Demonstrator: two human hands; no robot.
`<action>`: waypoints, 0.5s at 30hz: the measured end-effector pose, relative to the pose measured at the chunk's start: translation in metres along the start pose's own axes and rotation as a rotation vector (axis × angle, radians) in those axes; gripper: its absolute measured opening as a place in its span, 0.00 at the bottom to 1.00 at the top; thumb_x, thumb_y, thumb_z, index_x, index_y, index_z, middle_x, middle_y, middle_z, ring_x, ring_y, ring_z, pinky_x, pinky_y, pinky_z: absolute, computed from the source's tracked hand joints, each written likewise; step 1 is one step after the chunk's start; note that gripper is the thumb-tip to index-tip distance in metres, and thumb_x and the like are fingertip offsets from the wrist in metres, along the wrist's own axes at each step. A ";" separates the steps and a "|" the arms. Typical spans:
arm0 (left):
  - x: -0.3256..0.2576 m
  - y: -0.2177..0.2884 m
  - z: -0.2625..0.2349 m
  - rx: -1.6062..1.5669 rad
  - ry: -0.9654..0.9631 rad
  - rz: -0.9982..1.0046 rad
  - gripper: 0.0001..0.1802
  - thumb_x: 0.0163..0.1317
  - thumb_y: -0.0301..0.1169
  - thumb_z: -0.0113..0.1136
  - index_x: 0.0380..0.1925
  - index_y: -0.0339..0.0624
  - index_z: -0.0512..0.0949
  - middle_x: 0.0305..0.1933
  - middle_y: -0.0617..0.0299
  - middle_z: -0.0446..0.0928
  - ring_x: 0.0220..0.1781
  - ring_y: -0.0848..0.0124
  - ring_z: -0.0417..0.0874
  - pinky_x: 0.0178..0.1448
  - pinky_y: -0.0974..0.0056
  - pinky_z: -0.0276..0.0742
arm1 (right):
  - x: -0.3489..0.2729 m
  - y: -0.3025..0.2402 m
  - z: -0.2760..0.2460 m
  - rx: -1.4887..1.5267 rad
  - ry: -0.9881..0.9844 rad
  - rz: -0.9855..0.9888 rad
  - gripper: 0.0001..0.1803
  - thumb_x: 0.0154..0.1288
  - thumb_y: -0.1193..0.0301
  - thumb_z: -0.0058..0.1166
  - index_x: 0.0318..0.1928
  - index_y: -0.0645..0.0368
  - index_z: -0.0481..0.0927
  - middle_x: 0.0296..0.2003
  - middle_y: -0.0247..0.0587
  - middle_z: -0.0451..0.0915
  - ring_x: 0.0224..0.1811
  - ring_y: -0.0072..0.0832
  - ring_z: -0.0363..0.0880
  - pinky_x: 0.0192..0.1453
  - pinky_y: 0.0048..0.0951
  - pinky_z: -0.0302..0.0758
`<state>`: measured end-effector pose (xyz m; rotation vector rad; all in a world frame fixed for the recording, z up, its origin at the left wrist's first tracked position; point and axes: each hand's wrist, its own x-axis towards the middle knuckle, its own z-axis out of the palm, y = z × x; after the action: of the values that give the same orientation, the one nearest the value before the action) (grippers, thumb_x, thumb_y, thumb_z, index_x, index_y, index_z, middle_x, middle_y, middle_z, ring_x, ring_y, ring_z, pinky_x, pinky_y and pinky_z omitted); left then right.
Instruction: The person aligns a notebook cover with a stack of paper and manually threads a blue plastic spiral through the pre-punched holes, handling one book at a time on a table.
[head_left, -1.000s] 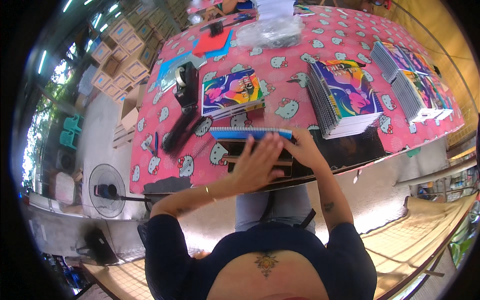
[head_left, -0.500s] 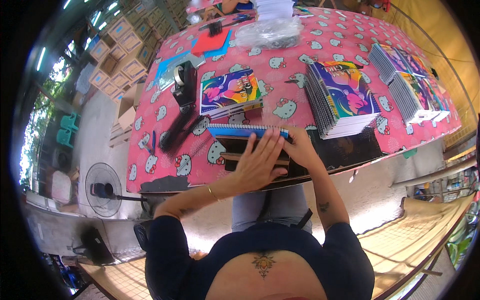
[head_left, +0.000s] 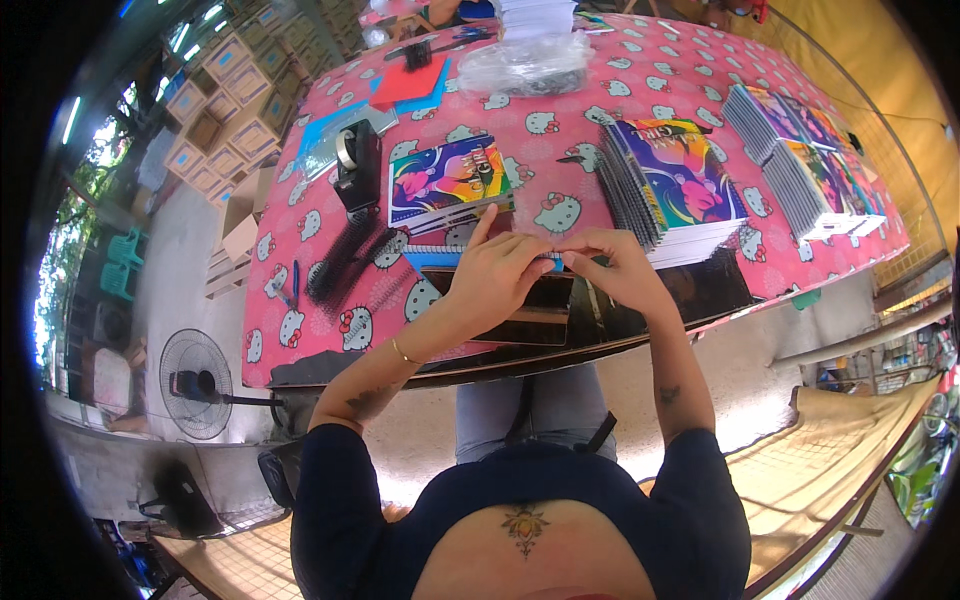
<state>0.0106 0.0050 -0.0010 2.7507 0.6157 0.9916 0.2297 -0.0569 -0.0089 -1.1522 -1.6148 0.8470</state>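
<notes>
Blue spiral notebook (head_left: 430,262) near table (head_left: 540,165) edge, coil (head_left: 428,249) on far side, likely for finger access | left hand (head_left: 505,272): fingers narrowed at coil's right end | right hand (head_left: 618,268): narrowed beside it; exact grip unclear

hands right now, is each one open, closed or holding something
Left hand: partly curled, index finger extended, at the blue spiral notebook; grip cannot be told.
Right hand: partly closed at the notebook's right end; grip cannot be told.

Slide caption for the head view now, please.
Left hand and right hand meet at the coiled edge of a blue spiral notebook over a pink tablecloth.
</notes>
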 end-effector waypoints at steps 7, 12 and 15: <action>0.003 0.001 -0.009 0.027 -0.032 -0.040 0.13 0.66 0.36 0.65 0.45 0.42 0.81 0.39 0.57 0.84 0.45 0.56 0.85 0.71 0.44 0.68 | 0.021 -0.006 -0.011 -0.081 -0.140 -0.221 0.08 0.63 0.74 0.64 0.40 0.66 0.84 0.31 0.44 0.83 0.33 0.29 0.84 0.40 0.31 0.77; 0.006 0.015 -0.027 0.100 -0.106 -0.073 0.13 0.62 0.30 0.65 0.47 0.41 0.81 0.39 0.55 0.83 0.44 0.53 0.84 0.60 0.50 0.75 | 0.023 -0.004 0.014 -0.375 0.071 -0.385 0.07 0.57 0.75 0.64 0.33 0.62 0.78 0.27 0.45 0.77 0.33 0.44 0.80 0.35 0.38 0.74; 0.002 0.012 -0.031 0.154 -0.181 -0.026 0.15 0.61 0.24 0.62 0.49 0.41 0.80 0.42 0.53 0.84 0.44 0.51 0.84 0.55 0.51 0.77 | 0.013 -0.007 0.031 -0.370 0.251 -0.261 0.07 0.59 0.74 0.65 0.35 0.61 0.79 0.31 0.46 0.80 0.36 0.43 0.83 0.39 0.38 0.76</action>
<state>-0.0039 -0.0046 0.0271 2.9139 0.7230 0.7070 0.1962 -0.0471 -0.0081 -1.2092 -1.7027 0.2291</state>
